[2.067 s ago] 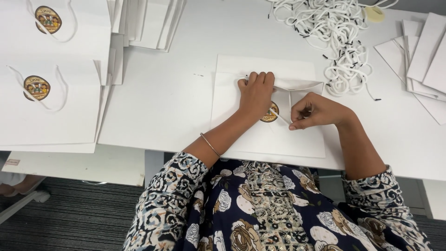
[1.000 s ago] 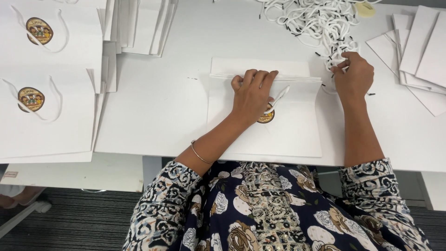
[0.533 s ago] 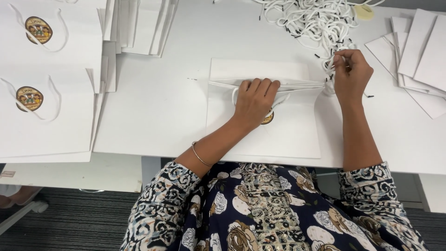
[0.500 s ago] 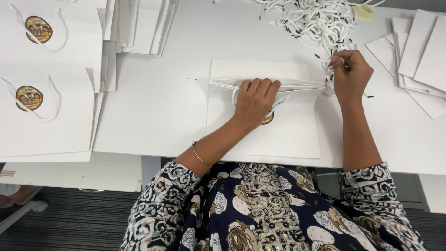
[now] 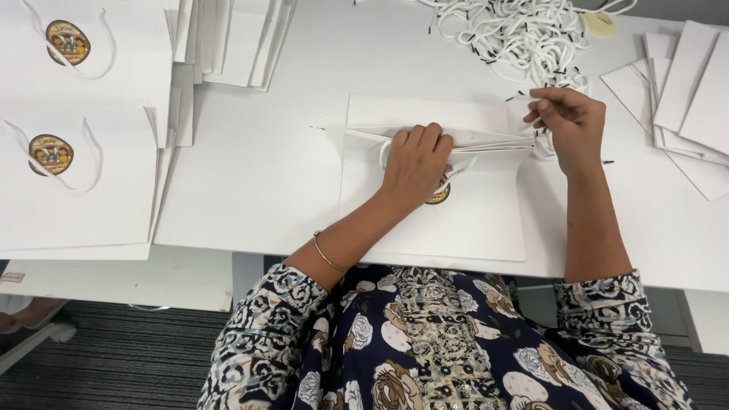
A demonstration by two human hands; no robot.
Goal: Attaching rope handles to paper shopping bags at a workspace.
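Note:
A flat white paper bag (image 5: 471,220) with a round gold sticker (image 5: 439,195) lies on the white table (image 5: 266,182) in front of me. My left hand (image 5: 414,163) presses flat on the bag near its open top edge, over a white cord handle. Off the bag's top right corner, my right hand (image 5: 566,125) pinches a white cord (image 5: 541,146) at the edge of a tangled pile of white cords (image 5: 516,34).
Finished white bags with stickers and cord handles (image 5: 76,175) lie at the left. A stack of flat white bags (image 5: 235,38) sits at the back. White card pieces (image 5: 683,99) lie at the right. A yellow tape roll (image 5: 600,23) sits by the cords.
My right hand moved from the bag up to the cord pile and took hold of a cord. My left hand slid up to the bag's open top edge.

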